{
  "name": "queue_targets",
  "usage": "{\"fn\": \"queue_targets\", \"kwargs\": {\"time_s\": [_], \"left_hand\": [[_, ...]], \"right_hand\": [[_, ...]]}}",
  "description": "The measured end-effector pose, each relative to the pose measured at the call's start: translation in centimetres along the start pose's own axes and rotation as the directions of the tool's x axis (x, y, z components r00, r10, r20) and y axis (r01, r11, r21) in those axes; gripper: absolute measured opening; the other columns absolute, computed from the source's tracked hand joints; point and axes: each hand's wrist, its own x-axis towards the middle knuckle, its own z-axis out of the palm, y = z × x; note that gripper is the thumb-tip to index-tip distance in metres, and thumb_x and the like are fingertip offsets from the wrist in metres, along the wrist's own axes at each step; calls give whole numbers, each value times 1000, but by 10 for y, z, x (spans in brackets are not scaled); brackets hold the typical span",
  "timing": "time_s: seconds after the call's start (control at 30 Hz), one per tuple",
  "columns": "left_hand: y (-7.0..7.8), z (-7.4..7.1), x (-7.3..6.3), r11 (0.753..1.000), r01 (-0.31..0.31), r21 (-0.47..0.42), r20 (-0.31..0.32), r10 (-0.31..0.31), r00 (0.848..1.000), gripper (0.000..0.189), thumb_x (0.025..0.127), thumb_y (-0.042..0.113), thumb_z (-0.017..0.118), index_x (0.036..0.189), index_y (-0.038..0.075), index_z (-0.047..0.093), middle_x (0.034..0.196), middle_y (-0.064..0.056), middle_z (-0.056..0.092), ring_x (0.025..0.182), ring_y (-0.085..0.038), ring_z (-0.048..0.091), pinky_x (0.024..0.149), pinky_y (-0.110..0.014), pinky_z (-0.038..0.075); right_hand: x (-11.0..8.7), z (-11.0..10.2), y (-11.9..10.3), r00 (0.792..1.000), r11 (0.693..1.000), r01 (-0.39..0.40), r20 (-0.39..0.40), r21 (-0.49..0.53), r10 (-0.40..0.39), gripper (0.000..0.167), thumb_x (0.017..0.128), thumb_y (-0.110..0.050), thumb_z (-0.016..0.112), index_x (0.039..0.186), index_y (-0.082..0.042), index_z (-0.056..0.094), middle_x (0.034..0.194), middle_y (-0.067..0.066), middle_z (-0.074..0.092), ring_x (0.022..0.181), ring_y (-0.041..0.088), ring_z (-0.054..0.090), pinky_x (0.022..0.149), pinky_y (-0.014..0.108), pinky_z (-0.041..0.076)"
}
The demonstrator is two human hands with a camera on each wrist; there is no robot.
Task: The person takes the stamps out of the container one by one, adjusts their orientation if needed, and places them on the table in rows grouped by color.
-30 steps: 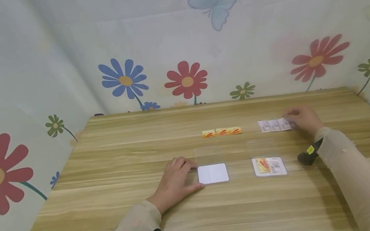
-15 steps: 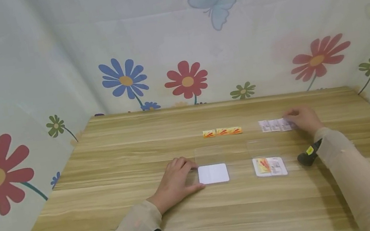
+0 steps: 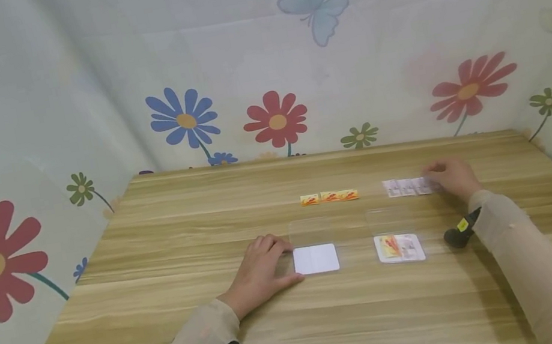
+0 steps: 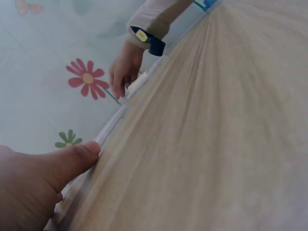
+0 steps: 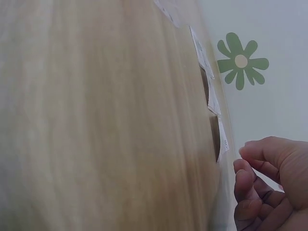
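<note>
My left hand (image 3: 264, 272) rests on the table beside a clear hinged case (image 3: 316, 259) holding a white card, its thumb and fingertips along the left edge. In the left wrist view the thumb (image 4: 79, 156) lies straight against that edge. At the back right, my right hand (image 3: 455, 177) has thumb and forefinger close together at the right end of a row of purple-and-white, stamp-like papers (image 3: 403, 187), pinching the endmost one, mostly hidden under the fingertips. The other papers (image 5: 211, 96) stand slightly lifted at their edges in the right wrist view.
A second clear case (image 3: 399, 248) lies right of the first, with one orange-and-yellow and one purple paper on its white card. Behind, three orange-and-yellow papers (image 3: 339, 195) lie in a row. A flowered curtain (image 3: 199, 39) hangs along the wooden table's (image 3: 304, 338) back edge.
The head view has shifted very slightly. Both hands, the cases and the papers stay in the same places.
</note>
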Motion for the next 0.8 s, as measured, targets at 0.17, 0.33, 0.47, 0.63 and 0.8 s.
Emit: {"fn": "queue_targets", "kwargs": {"time_s": [0.17, 0.33, 0.47, 0.63, 0.8], "left_hand": [[0, -1, 1, 1000, 13, 6, 14, -13, 1000, 53, 77, 46, 76, 115, 13, 62, 112, -3, 59, 106, -22, 51, 102, -43, 40], [1, -2, 2, 1000, 3, 21, 26, -4, 1000, 54, 76, 47, 76, 116, 12, 62, 112, -3, 59, 105, -21, 52, 100, -42, 41], [2, -3, 3, 1000, -7, 16, 30, 7, 1000, 55, 76, 47, 76, 116, 12, 61, 112, -3, 59, 105, -21, 52, 101, -42, 41], [2, -4, 4, 1000, -12, 12, 12, 12, 1000, 53, 76, 45, 77, 115, 12, 61, 113, -3, 60, 107, -21, 52, 101, -42, 41], [4, -7, 4, 1000, -14, 6, -6, 14, 1000, 55, 77, 45, 76, 116, 11, 60, 113, -5, 60, 107, -23, 53, 100, -42, 42]], "right_hand": [[-2, -2, 2, 1000, 1000, 6, -4, 1, -6, 34, 97, -22, 54, 113, 6, 63, 115, 30, 62, 104, 40, 54, 83, 43, 42], [-6, -4, 4, 1000, 1000, -17, 15, 17, 17, 34, 97, -21, 53, 115, 6, 61, 113, 30, 62, 101, 38, 56, 82, 43, 45], [-11, -6, 3, 998, 998, -48, 34, 29, 47, 34, 98, -23, 52, 118, 3, 60, 115, 28, 61, 100, 36, 56, 81, 42, 46], [-17, -11, 1, 997, 998, -49, 54, 34, 47, 36, 99, -25, 50, 120, 3, 60, 115, 26, 61, 98, 33, 54, 76, 35, 45], [-20, -16, -3, 996, 997, -54, 76, 47, 50, 38, 100, -27, 47, 122, 2, 58, 118, 26, 59, 100, 33, 54, 76, 33, 45]]}}
